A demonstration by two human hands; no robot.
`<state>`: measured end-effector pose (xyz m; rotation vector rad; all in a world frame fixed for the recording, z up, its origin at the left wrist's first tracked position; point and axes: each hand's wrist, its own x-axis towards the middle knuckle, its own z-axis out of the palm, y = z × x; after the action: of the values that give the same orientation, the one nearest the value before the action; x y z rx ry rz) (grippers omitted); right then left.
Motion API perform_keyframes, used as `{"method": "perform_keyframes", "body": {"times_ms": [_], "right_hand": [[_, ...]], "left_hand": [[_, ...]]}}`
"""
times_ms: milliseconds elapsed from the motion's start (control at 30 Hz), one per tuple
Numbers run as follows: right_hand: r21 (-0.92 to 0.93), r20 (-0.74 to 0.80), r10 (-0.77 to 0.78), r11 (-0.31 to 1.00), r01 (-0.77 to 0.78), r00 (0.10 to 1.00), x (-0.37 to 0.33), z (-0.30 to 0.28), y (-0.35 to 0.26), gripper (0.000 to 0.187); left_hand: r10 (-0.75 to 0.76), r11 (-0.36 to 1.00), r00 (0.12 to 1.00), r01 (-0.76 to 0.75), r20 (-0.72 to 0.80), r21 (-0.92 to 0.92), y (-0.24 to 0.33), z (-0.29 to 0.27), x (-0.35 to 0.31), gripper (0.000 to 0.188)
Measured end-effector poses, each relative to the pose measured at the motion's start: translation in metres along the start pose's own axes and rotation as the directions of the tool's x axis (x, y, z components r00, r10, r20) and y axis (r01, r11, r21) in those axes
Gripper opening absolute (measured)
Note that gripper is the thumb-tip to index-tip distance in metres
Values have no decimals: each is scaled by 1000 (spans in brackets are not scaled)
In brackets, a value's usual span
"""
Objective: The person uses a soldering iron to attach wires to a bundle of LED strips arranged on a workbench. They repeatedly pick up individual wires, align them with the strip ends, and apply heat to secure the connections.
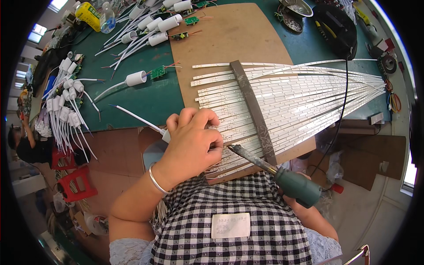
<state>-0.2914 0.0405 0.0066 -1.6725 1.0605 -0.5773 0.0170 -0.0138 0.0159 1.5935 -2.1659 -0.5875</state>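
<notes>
My left hand (190, 139) is closed at the left ends of a row of white LED strips (304, 95), thumb and fingers curled together. From under it sticks a white lamp cap with a cable (165, 135); its front part is hidden by the hand. My right hand (301, 208), mostly hidden behind the handle, grips a soldering iron (297, 186) with a green handle. The iron's tip points left, close to my left fingertips, above the strip ends. A dark brown bar (252, 110) lies across the strips on a brown board (225, 33).
One white cap with a green circuit board (136, 78) lies left of the board. More caps (170, 22) are heaped behind it, and a bundle (68, 95) hangs at the table's left edge. A black pouch (335, 31) and a metal dish (298, 8) stand back right. A black cord (344, 95) crosses the strips.
</notes>
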Motion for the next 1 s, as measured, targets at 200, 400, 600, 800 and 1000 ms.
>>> {"method": "perform_keyframes", "body": {"times_ms": [200,400,600,800,1000], "right_hand": [[-87,33,-62,994,65,998,3,-2,-2,27],[175,-95,31,984,-14,995,-3,2,1,26],[343,-164,133,937,-70,977,-6,4,11,72],[423,-360,144,906,24,922,4,9,7,70],[470,-453,118,874,124,884,17,3,7,70]], "left_hand": [[6,1000,1000,-6,24,9,0,-2,2,9],[3,1000,999,-3,37,-3,0,-3,3,8],[1,1000,999,0,37,-3,1,-2,3,7],[1,1000,999,-1,41,5,0,-2,2,7],[-1,1000,999,1,41,5,2,-3,4,6]]}}
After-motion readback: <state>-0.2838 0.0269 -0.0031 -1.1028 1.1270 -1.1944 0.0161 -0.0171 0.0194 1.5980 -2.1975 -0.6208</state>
